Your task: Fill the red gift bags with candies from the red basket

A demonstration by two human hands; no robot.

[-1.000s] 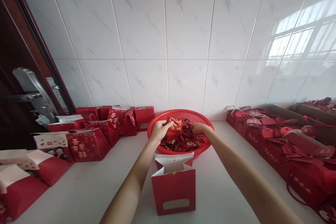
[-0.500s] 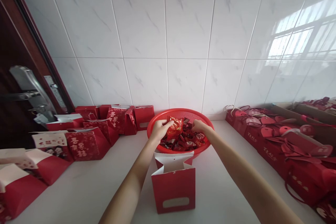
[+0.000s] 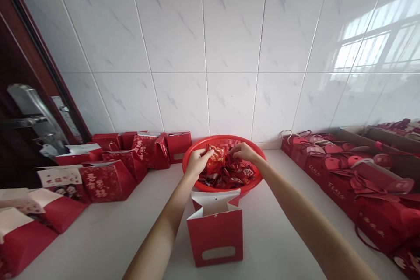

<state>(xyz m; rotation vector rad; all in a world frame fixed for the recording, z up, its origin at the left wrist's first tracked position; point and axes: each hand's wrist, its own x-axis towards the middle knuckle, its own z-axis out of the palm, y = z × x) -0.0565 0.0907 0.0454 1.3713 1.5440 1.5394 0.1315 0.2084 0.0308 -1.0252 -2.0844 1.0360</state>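
Note:
A red plastic basket [image 3: 193, 151] stands near the wall, with many small red wrapped packets [image 3: 234, 177] in it. At its left side my left hand [image 3: 197, 162] is closed on a shiny red and gold packet [image 3: 215, 159]. My right hand [image 3: 244, 152] is over the back right of the pile, its fingers bent together at the packets; what they grip, if anything, is too small to make out. In front of the basket an open red paper box [image 3: 215, 236] stands upright, its white inside showing at the top.
Several red boxes [image 3: 106, 181] stand in rows at the left, beside a dark door with a metal handle [image 3: 36, 118]. At the right, red gift boxes [image 3: 341, 188] with ribbons line the table. A tiled wall [image 3: 229, 100] rises behind.
My right hand has moved a little left and up, from the right part of the pile to its back. My left hand still holds the packet. The view has shifted slightly.

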